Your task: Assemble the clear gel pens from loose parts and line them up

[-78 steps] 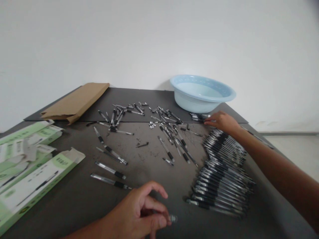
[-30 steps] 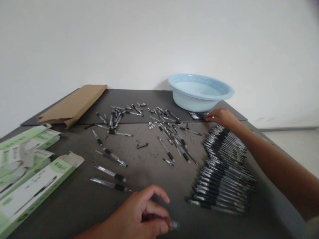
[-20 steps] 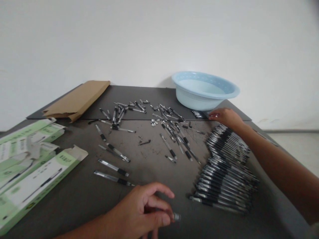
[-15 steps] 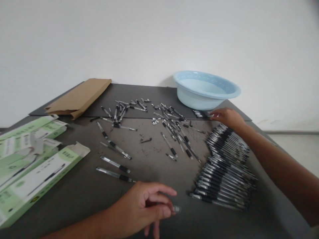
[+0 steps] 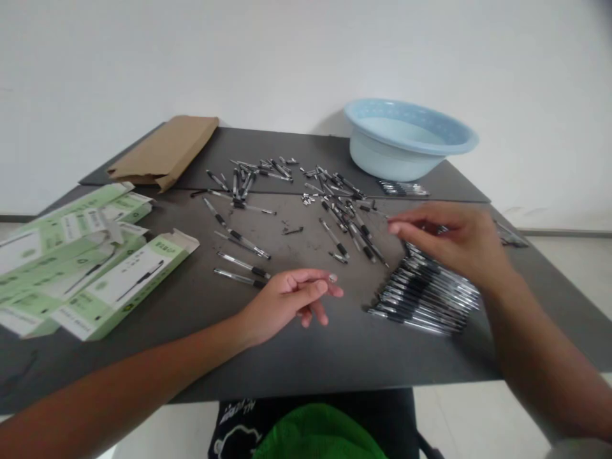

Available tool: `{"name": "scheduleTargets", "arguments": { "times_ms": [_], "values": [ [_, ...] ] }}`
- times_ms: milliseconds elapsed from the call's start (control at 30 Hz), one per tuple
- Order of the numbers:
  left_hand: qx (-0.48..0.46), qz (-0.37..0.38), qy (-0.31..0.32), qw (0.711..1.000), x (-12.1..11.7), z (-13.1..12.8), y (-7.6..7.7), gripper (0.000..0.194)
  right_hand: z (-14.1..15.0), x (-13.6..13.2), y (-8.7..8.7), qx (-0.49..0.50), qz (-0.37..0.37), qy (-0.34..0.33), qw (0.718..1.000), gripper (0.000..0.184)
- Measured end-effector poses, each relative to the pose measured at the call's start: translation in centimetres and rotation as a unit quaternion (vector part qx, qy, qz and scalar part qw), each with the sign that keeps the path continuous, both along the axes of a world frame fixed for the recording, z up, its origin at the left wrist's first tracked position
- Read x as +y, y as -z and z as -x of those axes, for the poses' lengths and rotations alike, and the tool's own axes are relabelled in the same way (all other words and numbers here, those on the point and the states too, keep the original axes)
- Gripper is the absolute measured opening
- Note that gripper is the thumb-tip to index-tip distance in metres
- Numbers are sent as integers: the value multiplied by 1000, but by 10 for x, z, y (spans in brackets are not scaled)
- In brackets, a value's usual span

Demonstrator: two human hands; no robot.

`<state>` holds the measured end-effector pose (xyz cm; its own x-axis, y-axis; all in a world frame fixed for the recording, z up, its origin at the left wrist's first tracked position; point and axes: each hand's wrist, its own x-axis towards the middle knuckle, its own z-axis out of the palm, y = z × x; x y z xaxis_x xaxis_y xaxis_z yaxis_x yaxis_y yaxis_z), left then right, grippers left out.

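My left hand [image 5: 291, 296] is over the near middle of the table, thumb and forefinger pinching a small clear, shiny pen part [image 5: 333, 278]; the rest of it is hidden. Two pens with black grips [image 5: 243, 263] lie just beyond that hand. My right hand [image 5: 444, 239] hovers above the stacked rows of pens [image 5: 421, 296], its thumb and forefinger drawn together. Whatever they may hold is too small to make out, and the hand hides part of the rows. Loose pens and barrels [image 5: 351, 223] lie scattered left of the right hand.
Green and white pen boxes [image 5: 129, 280] overlap on the left. A brown paper bag [image 5: 167, 146] lies at the back left. A light blue basin [image 5: 396, 159] stands at the back right, with a short row of pen parts [image 5: 404, 188] before it. Small silver tips [image 5: 308, 199] lie mid-table.
My right hand has come back from the small row by the basin to above the stacked pens. My left hand still pinches the small part. The view has tipped downward, showing the table's near edge.
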<state>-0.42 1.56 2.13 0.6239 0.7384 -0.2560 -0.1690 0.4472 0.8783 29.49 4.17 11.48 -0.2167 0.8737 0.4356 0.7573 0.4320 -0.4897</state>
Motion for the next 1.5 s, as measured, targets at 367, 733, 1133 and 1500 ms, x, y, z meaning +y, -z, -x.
{"name": "scheduleTargets", "arguments": {
  "times_ms": [367, 733, 1133, 1500],
  "values": [
    [-15, -23, 1, 1000, -4, -2, -5, 38, 65, -20, 32, 28, 62, -232, 970, 32],
    [-5, -23, 37, 999, -7, 0, -2, 33, 57, -28, 42, 87, 144, -204, 964, 12],
    [1, -54, 134, 990, -14, 2, 5, 39, 104, 91, 43, -236, 75, -258, 934, 29],
    [-20, -58, 138, 989, -15, 2, 7, 51, 134, 112, 75, -238, 78, -242, 937, 22]
  ]
}}
